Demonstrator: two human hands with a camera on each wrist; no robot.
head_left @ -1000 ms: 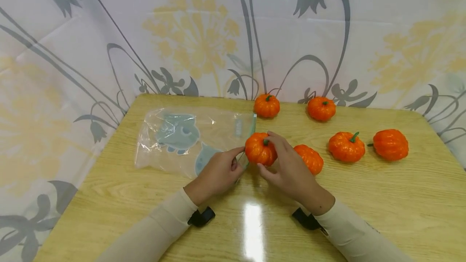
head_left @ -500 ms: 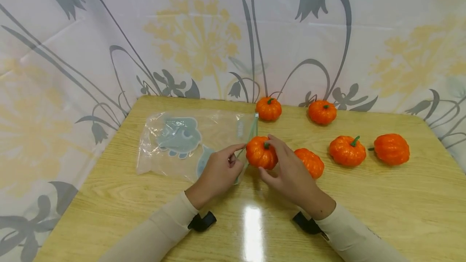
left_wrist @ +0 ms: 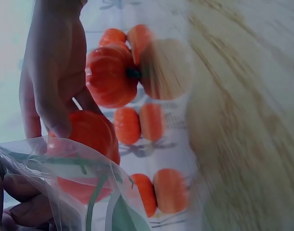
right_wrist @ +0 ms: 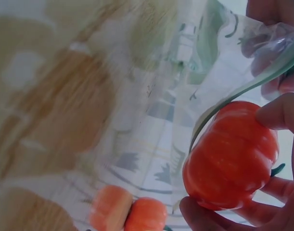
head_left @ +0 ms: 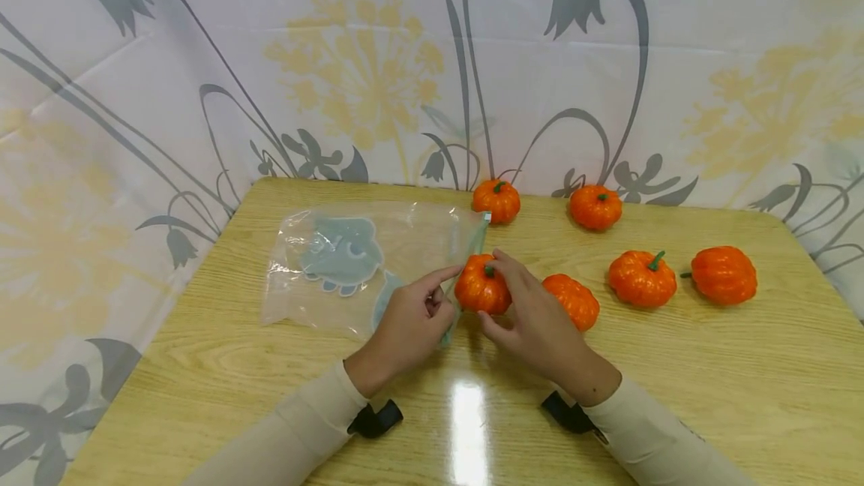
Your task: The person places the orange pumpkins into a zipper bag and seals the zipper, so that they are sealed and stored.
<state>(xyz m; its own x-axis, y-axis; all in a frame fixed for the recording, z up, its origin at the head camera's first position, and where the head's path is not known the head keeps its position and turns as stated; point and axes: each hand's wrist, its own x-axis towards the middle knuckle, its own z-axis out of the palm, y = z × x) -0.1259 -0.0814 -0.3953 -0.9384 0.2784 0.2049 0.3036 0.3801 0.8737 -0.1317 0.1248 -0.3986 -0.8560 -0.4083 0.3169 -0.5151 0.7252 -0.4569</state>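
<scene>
A clear zip bag (head_left: 418, 238) with blue-green cartoon prints lies flat on the table, its green-edged mouth to the right. My left hand (head_left: 405, 321) pinches the near part of that mouth. In the right wrist view the bag's green rim (right_wrist: 255, 85) stands apart from the far film and borders the held pumpkin (right_wrist: 231, 159). My right hand (head_left: 540, 321) grips this small orange toy pumpkin by its sides, thumb near me and fingers by the green stem. Through the film in the left wrist view, part of the pumpkin (left_wrist: 91, 132) shows behind the bag.
Close beside my right hand lies another pumpkin (head_left: 574, 302), partly covered by it. Two more, one pumpkin (head_left: 496, 202) and another pumpkin (head_left: 595, 207), sit at the table's back edge. To the right are an upright pumpkin (head_left: 641, 280) and a tipped pumpkin (head_left: 724, 276).
The bag has slid slightly right, its green mouth edge now closer around the held pumpkin. My left hand has shifted a little right with it; the right hand stays nearly in place.
</scene>
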